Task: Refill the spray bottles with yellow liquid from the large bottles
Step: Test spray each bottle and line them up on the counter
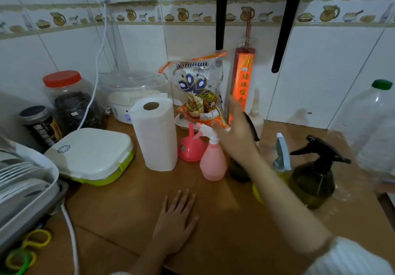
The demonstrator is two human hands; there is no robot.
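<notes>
Left hand (177, 221) flat on the brown countertop (132, 206), palm down, fingers straight and spread, holding nothing. Right hand (235, 133) is raised over the spray bottles, motion-blurred; fingers look extended and loose, nothing gripped. It sits just above and right of the pink spray bottle (212, 159), whose white-and-pink trigger head is by the fingertips; contact can't be confirmed. Pink funnel (189, 148) stands spout-up just left of that bottle, beside the paper towel roll (155, 133). A dark bottle (239, 170) is mostly hidden behind the right forearm. Right of the arm: a yellow-green spray bottle with light blue trigger (281, 159), then a dark olive spray bottle with black trigger (314, 180). Large clear bottle with green cap (372, 129) at the far right edge, blurred; contents can't be made out.
</notes>
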